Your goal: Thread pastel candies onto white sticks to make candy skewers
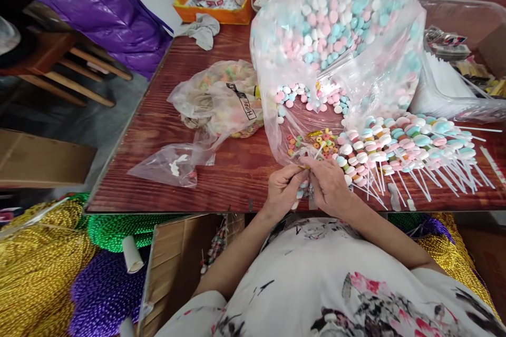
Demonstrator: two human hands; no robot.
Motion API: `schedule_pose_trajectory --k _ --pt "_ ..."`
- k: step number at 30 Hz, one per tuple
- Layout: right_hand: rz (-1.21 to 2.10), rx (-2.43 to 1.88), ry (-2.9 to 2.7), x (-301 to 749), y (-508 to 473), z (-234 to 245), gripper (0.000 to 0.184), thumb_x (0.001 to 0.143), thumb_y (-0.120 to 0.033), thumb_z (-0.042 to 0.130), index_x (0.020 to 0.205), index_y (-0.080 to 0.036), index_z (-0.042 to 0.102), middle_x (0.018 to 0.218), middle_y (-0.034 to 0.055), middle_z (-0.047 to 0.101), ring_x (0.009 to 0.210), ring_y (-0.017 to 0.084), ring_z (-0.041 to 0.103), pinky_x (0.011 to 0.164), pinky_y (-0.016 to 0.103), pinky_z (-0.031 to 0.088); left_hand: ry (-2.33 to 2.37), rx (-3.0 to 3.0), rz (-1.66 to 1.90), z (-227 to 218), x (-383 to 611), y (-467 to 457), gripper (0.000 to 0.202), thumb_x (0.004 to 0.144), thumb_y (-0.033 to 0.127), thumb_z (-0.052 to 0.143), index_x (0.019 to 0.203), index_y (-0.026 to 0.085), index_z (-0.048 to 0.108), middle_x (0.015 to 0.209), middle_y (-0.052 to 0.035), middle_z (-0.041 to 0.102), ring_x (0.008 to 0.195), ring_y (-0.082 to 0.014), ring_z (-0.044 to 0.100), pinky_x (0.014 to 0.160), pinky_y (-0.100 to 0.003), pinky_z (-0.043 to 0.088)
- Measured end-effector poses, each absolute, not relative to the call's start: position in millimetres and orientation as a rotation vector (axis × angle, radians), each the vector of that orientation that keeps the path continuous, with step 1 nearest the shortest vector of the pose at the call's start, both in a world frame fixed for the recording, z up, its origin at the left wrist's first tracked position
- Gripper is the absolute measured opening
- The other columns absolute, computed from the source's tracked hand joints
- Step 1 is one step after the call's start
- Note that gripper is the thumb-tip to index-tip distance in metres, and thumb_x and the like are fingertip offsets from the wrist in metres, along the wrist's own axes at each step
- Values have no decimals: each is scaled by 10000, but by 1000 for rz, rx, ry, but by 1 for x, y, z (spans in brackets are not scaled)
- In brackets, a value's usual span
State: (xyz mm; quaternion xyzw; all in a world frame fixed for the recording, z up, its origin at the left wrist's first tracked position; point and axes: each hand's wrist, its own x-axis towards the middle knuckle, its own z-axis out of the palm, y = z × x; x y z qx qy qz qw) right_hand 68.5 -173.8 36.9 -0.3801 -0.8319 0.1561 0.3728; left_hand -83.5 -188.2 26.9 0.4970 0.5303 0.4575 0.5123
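My left hand (285, 186) pinches a golden strip (303, 167); I can't tell the right hand's (330, 185) grip. I'd use light, even pressure, close above the worktop (233, 184).

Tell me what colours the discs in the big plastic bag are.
The discs are pink, light blue and white, best seen in the head view.

In the middle of the frame, the golden bit (303, 167) pinched by the left hand (282, 187) and right hand (329, 184) is too small to make out, and the fingers partly hide the pale candies (300, 194) below. The left edge cuts off the gold beads (35, 263) at lower left and the stool (51, 47) at upper left. The right edge crops the plastic tub (464, 13); the bottom edge crops the shirt (308, 268).
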Motion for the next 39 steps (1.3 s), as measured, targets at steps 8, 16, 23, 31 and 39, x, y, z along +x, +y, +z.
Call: schedule_pose_trajectory --k 8,16,23,31,39 --pt "815 -1126 -1742 77 -185 28 38 892 -213 565 860 -216 585 735 5 628 668 154 566 657 291 456 1308 1090 1073 24 -83 -188 310 818 422 643 643 167 622 621 5 525 557 -97 443 506 -215 412" --pt "744 -1100 -1872 85 -178 26 156 885 -168 521 760 -199 608 692 13 617 661 156 556 661 297 431 1157 1612 1088 28 -83 -189 202 899 321 589 890 176 729 864 -68 703 794 -164 627 766 -292 502" --pt "613 -1047 -1873 79 -182 29 116 885 -170 561 810 -208 641 738 31 651 736 175 584 735 325 431 1192 1592 1078 33 -89 -187 231 894 329 590 823 158 729 727 -48 660 684 -145 580 692 -271 473" --pt "1454 -919 -1788 98 -175 25 143 907 -280 542 808 -181 573 711 0 563 642 137 499 616 273 416 988 969 685 45 -100 -177 308 682 405 783 694 107 709 570 -10 619 466 -81 508 429 -186 382" --pt "272 -18 -2557 110 -178 59 208 929 -91 398 920 -138 601 785 81 582 724 194 480 721 395 478 582 671 42 48 -105 -175 201 602 249 826 583 107 685 520 -23 649 393 -112 559 359 -189 470"
